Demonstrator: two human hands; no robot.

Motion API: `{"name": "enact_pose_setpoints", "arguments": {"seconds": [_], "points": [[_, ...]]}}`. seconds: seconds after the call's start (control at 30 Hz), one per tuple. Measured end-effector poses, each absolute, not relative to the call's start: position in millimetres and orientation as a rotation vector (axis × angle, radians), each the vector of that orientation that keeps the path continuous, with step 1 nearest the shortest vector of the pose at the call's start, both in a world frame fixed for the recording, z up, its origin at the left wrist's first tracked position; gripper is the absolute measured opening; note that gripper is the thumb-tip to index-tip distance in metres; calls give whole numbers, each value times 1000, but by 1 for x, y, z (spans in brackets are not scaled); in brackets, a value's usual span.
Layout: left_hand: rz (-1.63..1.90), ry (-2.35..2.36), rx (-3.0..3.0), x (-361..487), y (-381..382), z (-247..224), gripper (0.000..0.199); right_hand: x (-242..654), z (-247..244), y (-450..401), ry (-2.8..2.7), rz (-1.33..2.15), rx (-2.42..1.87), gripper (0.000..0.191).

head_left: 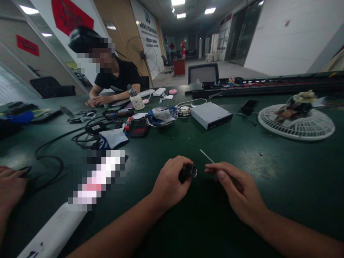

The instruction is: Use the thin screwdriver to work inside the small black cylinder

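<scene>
A white plastic fan grille (297, 123) with a dismantled motor on it lies at the right of the green-topped workbench (236, 150), and a metal disc-drive enclosure (211, 115) sits at centre. Coiled black cables (94, 130) spread left of centre. At upper left, a co-worker (116, 73) in a black T-shirt leans on the bench, with a pedestal fan (141, 53) behind.

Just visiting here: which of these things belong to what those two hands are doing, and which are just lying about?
In use:
left hand, holding a small black cylinder with a metal rim
right hand, holding a thin metal pick

Lying about:
silver metal box
white round fan grille
coiled black cables
</scene>
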State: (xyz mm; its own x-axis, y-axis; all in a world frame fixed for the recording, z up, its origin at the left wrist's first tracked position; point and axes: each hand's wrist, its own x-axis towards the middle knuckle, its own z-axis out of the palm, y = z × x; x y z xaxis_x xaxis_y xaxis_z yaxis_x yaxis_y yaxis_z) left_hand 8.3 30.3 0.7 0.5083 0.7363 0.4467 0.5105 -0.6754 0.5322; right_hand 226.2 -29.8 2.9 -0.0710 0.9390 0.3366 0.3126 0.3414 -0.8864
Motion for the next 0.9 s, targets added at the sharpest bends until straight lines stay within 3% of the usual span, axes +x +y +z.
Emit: {"name": "enact_pose_setpoints", "arguments": {"seconds": [0.2, 0.9], "points": [[966, 1088, 2355, 8, 33, 2, 33, 227, 7, -34, -1675, 706, -859, 30], [1005, 1022, 2413, 8, 33, 1, 34, 223, 11, -30, -1761, 780, -1027, 32]]}}
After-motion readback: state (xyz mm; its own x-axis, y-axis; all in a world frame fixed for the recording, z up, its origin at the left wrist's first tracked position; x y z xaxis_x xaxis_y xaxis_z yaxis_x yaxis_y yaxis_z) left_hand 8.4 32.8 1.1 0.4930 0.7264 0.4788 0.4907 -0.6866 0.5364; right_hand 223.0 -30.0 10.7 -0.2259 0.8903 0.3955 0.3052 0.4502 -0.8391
